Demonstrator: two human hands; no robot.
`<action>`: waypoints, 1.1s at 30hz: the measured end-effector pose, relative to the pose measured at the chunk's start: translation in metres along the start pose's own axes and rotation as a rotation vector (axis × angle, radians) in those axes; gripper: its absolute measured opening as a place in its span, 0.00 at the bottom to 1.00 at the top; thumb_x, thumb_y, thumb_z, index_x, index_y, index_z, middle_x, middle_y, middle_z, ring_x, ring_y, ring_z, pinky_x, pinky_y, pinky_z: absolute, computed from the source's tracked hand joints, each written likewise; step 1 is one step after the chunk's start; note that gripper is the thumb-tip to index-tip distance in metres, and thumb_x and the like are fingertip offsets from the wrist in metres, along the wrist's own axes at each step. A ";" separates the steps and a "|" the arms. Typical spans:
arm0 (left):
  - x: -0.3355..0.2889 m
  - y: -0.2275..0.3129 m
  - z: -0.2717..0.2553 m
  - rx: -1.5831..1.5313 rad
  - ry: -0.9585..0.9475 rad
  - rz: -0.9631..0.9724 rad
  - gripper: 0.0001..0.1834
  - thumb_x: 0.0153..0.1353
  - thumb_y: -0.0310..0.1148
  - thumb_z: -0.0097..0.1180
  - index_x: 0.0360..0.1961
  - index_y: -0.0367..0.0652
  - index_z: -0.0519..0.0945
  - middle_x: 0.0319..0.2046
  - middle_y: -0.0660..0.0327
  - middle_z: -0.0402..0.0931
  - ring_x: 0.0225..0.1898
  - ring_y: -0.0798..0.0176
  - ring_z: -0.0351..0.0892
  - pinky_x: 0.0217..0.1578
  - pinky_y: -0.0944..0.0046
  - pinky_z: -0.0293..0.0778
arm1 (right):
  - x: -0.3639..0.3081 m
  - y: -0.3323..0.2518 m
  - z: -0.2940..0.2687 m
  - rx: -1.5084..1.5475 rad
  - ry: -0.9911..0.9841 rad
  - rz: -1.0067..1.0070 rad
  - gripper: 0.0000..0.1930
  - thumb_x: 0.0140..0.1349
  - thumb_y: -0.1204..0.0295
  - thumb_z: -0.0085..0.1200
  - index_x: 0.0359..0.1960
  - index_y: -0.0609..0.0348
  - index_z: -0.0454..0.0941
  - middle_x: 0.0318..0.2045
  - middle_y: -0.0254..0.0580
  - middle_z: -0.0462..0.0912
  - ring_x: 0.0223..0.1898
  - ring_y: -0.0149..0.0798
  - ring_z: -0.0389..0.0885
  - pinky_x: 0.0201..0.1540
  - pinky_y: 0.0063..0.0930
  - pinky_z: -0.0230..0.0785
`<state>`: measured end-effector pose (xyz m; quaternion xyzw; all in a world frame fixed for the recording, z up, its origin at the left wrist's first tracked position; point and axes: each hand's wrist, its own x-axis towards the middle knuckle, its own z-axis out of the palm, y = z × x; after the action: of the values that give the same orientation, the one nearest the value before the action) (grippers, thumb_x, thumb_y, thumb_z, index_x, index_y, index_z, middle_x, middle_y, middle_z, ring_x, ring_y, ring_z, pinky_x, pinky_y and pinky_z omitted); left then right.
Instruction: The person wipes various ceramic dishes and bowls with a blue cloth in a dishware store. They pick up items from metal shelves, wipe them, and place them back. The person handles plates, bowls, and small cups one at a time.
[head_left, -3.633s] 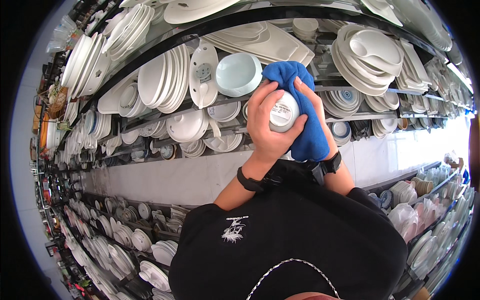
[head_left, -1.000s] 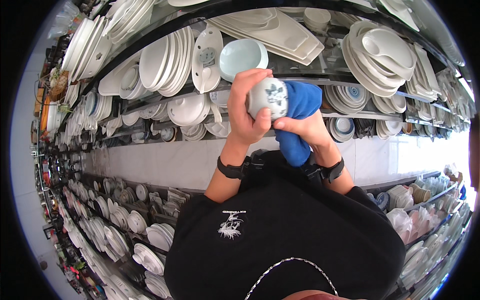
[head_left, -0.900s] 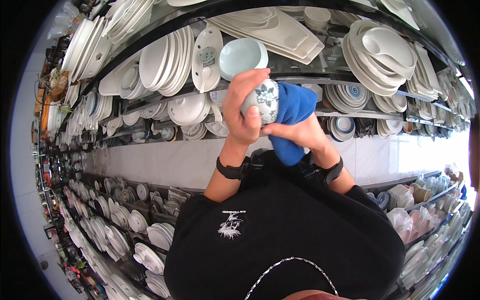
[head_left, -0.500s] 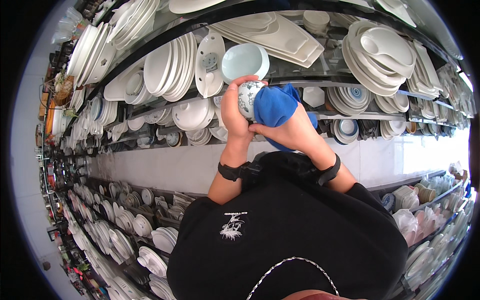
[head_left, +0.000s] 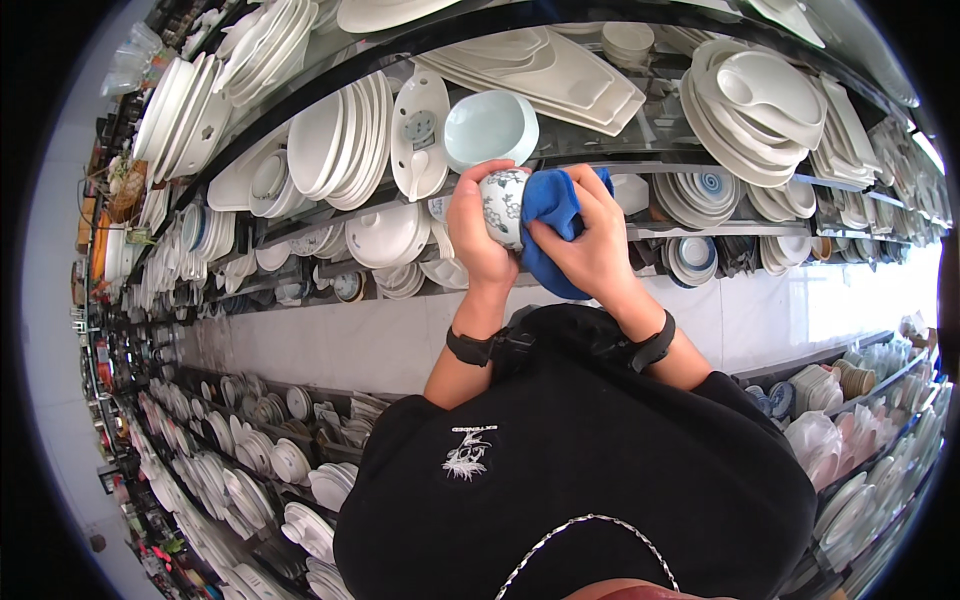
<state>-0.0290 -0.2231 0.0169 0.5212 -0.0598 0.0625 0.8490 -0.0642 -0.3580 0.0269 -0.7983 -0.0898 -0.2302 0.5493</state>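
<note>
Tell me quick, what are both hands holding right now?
Left hand: closed, holding a floral-patterned ceramic cup.
Right hand: closed, holding a blue cloth against the cup.

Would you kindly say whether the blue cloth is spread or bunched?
Bunched: the right hand holds the blue cloth in folds against the flowered cup.

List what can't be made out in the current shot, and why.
All in the head view:
- Right-hand end of the floral vessel: covered by the blue cloth and right hand.
- Fingers of the left hand: mostly behind the vessel.
- Top white plate: cut off by the upper edge.
- Far-left goods: too small and blurred near the fisheye rim.
- Floor at right: washed out by glare.
</note>
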 end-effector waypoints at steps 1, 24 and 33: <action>-0.001 0.004 0.001 0.106 -0.022 0.057 0.25 0.75 0.42 0.35 0.49 0.32 0.79 0.41 0.50 0.84 0.43 0.59 0.83 0.48 0.62 0.78 | -0.001 0.002 0.001 0.013 -0.011 0.017 0.17 0.49 0.72 0.69 0.42 0.61 0.82 0.43 0.42 0.81 0.42 0.49 0.83 0.44 0.38 0.76; 0.004 0.018 -0.005 0.476 -0.160 0.375 0.20 0.72 0.36 0.39 0.46 0.32 0.80 0.41 0.53 0.82 0.42 0.61 0.80 0.46 0.63 0.75 | 0.004 0.007 -0.008 -0.023 -0.507 0.268 0.24 0.43 0.67 0.74 0.40 0.69 0.80 0.34 0.55 0.87 0.37 0.54 0.88 0.42 0.42 0.78; 0.005 0.034 0.015 0.699 -0.314 0.674 0.16 0.59 0.35 0.53 0.41 0.35 0.83 0.37 0.50 0.82 0.36 0.48 0.82 0.40 0.57 0.77 | 0.014 0.007 -0.034 0.626 -0.681 0.450 0.23 0.45 0.73 0.69 0.45 0.65 0.80 0.38 0.38 0.84 0.40 0.31 0.80 0.48 0.29 0.73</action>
<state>-0.0307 -0.2212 0.0547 0.7291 -0.3269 0.2699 0.5373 -0.0582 -0.3934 0.0370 -0.6248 -0.1541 0.2049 0.7375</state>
